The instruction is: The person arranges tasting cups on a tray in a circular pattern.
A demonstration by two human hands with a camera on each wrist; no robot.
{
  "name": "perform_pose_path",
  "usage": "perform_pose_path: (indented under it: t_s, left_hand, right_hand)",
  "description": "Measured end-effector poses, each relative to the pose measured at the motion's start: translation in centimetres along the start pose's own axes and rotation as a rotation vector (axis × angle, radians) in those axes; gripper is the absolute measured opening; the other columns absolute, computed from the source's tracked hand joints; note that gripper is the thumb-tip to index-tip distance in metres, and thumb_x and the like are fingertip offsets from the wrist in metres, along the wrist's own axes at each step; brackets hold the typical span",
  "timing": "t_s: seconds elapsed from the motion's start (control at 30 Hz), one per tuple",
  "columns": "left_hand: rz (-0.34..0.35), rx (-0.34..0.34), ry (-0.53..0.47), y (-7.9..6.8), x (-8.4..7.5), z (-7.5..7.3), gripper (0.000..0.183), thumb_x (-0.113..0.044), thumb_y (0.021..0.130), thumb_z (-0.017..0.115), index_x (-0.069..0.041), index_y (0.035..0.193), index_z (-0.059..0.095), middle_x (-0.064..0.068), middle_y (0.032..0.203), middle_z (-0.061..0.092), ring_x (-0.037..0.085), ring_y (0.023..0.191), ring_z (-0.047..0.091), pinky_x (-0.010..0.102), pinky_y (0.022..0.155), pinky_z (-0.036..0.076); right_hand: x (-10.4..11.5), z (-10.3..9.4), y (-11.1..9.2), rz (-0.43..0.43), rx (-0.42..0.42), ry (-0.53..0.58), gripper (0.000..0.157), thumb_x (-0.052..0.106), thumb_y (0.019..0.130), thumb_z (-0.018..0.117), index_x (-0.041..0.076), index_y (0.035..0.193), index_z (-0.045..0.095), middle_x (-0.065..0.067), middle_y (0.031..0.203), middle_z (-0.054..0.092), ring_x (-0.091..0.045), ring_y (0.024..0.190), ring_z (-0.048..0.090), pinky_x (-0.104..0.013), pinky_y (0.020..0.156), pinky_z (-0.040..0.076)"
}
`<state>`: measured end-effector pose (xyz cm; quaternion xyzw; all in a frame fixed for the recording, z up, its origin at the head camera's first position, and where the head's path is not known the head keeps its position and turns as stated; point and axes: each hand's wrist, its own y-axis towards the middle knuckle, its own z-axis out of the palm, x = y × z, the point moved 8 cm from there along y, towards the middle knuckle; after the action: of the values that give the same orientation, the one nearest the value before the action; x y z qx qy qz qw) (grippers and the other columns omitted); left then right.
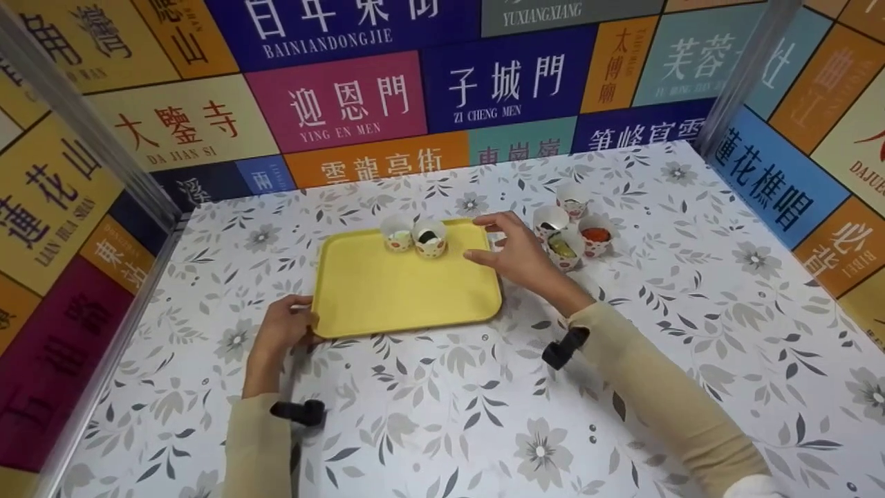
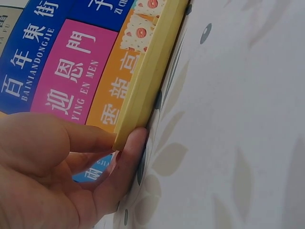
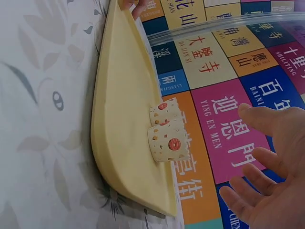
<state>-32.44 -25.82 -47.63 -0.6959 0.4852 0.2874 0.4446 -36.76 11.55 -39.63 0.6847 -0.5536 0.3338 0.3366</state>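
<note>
A yellow tray (image 1: 408, 294) lies on the patterned tabletop, with two small paper cups near its far edge. The left cup (image 1: 398, 235) holds something pale; the right cup (image 1: 430, 239) has something dark in it. My left hand (image 1: 282, 326) pinches the tray's near left corner; in the left wrist view the thumb and a finger (image 2: 125, 167) close on its rim (image 2: 138, 102). Above the tray's far right part, my right hand (image 1: 522, 259) is spread with thumb and fingers apart, holding nothing. In the right wrist view that hand (image 3: 271, 176) faces the two cups.
Right of the tray stand several more paper cups, one with green pieces (image 1: 563, 250), one with red contents (image 1: 596, 236), one with something dark (image 1: 551, 225) and one farther back (image 1: 572, 200). Panels with printed signs (image 1: 339, 104) enclose the table's back and sides.
</note>
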Motion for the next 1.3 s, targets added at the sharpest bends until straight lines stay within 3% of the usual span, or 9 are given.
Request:
perform_pose_path:
  t_s: [0.23,0.4,0.67,0.73,0.87,0.97,1.17,1.3]
  left_hand:
    - [-0.019,-0.005,0.022,0.1,0.2,0.1,0.047,-0.003,0.097,0.050,0.004,0.144,0.046,0.029,0.130,0.056,0.014,0.075,0.067,0.027,0.066,0.061]
    - [-0.012,-0.009,0.022,0.2,0.2,0.1,0.048,-0.003,0.097,0.050,0.004,0.144,0.046,0.028,0.128,0.057,0.013,0.073,0.066,0.026,0.065,0.061]
    - [-0.030,-0.026,0.037,0.0,0.4,0.0,0.046,-0.004,0.097,0.049,0.003,0.143,0.048,0.027,0.129,0.058,0.012,0.070,0.067,0.025,0.062,0.059]
    - [-0.025,-0.027,0.035,0.1,0.3,0.0,0.046,-0.004,0.097,0.049,0.003,0.142,0.048,0.028,0.129,0.058,0.012,0.070,0.066,0.025,0.061,0.059]
    - [-0.001,-0.028,0.022,0.1,0.2,0.0,0.047,-0.002,0.096,0.050,0.005,0.142,0.048,0.030,0.133,0.056,0.012,0.073,0.066,0.025,0.063,0.060]
    - [0.001,-0.035,0.028,0.2,0.2,0.0,0.047,-0.002,0.096,0.051,0.005,0.142,0.048,0.030,0.134,0.056,0.012,0.075,0.065,0.024,0.064,0.059]
    - [-0.026,-0.032,0.027,0.3,0.4,0.0,0.047,-0.003,0.097,0.051,0.003,0.143,0.047,0.028,0.133,0.056,0.013,0.075,0.066,0.025,0.064,0.060]
    - [-0.036,-0.033,0.039,0.4,0.4,0.0,0.047,-0.004,0.096,0.051,0.003,0.143,0.048,0.027,0.131,0.056,0.014,0.076,0.066,0.024,0.064,0.059]
  right_hand:
    - [-0.6,-2.9,-2.7,-0.066,-0.020,-0.063,0.056,0.027,0.087,0.079,0.014,0.137,0.056,-0.008,0.139,0.051,-0.027,0.131,0.050,-0.045,0.110,0.048]
    - [-0.9,-4.9,-4.1,-0.165,-0.050,-0.061,0.054,0.024,0.085,0.081,0.011,0.133,0.059,-0.008,0.138,0.053,-0.027,0.130,0.051,-0.046,0.108,0.049]
    - [-2.4,-6.7,-6.1,-0.220,-0.069,-0.031,0.054,0.019,0.084,0.082,0.010,0.132,0.061,-0.010,0.141,0.051,-0.031,0.131,0.049,-0.054,0.108,0.046]
    - [-2.7,-6.9,-6.7,-0.235,-0.075,-0.020,0.053,0.019,0.084,0.082,0.011,0.132,0.061,-0.008,0.140,0.052,-0.027,0.131,0.049,-0.051,0.108,0.045]
    - [-3.1,-7.4,-7.8,-0.268,-0.089,-0.028,0.052,0.019,0.083,0.082,0.012,0.131,0.062,-0.008,0.140,0.053,-0.020,0.130,0.048,-0.031,0.104,0.045]
    - [-3.8,-7.8,-8.4,-0.265,-0.098,-0.057,0.054,0.019,0.082,0.083,0.010,0.132,0.062,-0.009,0.140,0.053,-0.019,0.128,0.049,-0.028,0.100,0.045]
    - [-5.6,-8.7,-9.1,-0.209,-0.103,-0.094,0.058,0.025,0.083,0.082,0.010,0.135,0.060,-0.005,0.139,0.053,-0.018,0.128,0.049,-0.047,0.101,0.043]
    - [-6.5,-9.1,-9.5,-0.180,-0.098,-0.106,0.060,0.028,0.084,0.082,0.012,0.137,0.058,-0.006,0.141,0.051,-0.019,0.129,0.047,-0.044,0.096,0.044]
